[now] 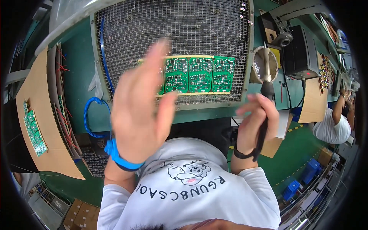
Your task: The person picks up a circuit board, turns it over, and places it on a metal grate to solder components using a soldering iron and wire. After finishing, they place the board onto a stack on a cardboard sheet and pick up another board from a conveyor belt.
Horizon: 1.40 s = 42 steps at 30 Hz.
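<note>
Here's the board (201, 74), a green panel of small repeated circuits with pale strips along its long edges, lying flat on the wire mesh (145, 23). Over its left end comes the left hand (140, 103), blurred, fingers stretched out and thumb well apart, gripping nothing; whether it touches the board, I can't tell. And the right hand (258, 119) — off to the board's right, fingers curled around the iron (268, 91), its metal end pointing away from the body, across the round cup (274, 66).

On the left wrist, a blue strap (124, 158), with a coiled blue cord (86, 117) just beside it. The mesh sits framed on a green tabletop (78, 73); beyond the cup stands a black box (301, 53) with a red light. Out left, cardboard (40, 86) carries more green boards (35, 132) — and far right, well apart, a co-worker in white (332, 124) above a green floor (281, 168), blue bins (311, 171) nearby.
</note>
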Each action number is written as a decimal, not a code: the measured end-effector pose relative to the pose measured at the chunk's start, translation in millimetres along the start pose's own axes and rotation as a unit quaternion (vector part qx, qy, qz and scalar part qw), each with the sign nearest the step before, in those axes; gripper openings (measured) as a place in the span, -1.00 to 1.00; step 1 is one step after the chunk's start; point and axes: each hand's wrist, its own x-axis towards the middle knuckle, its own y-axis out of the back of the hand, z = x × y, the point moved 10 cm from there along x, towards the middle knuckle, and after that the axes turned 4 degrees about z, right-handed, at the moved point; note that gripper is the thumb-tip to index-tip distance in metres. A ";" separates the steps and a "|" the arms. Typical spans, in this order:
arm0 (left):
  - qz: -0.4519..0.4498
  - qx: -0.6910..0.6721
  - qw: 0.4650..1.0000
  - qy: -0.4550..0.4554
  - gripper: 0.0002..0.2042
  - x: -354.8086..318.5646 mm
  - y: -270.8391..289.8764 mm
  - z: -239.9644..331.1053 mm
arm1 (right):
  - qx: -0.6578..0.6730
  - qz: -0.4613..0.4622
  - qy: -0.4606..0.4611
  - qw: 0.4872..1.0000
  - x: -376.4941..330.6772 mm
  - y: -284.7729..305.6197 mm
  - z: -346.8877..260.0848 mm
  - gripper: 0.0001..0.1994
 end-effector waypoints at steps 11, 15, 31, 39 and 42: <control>-0.141 0.142 0.959 -0.199 -0.71 -28.8 -15.0 25.5 | -0.034 -0.106 0.043 0.993 -4.0 -32.6 -4.1 -0.71; -0.092 0.146 0.963 -0.209 -0.70 -51.3 -8.4 21.1 | 0.043 -0.080 0.088 0.992 -14.4 -32.9 -15.7 -0.67; -0.015 0.161 0.954 -0.253 -0.65 -102.7 -5.5 6.1 | 0.266 -0.094 0.069 0.957 -35.2 -39.2 -7.6 -0.66; 0.048 0.162 0.944 -0.282 -0.75 -115.2 -12.9 6.6 | 0.276 -0.091 0.010 0.957 -44.8 -38.3 15.6 -0.59; 0.049 0.154 0.945 -0.283 -0.75 -119.4 -14.0 4.7 | 0.346 -0.100 -0.019 0.933 -47.3 -36.4 26.5 -0.59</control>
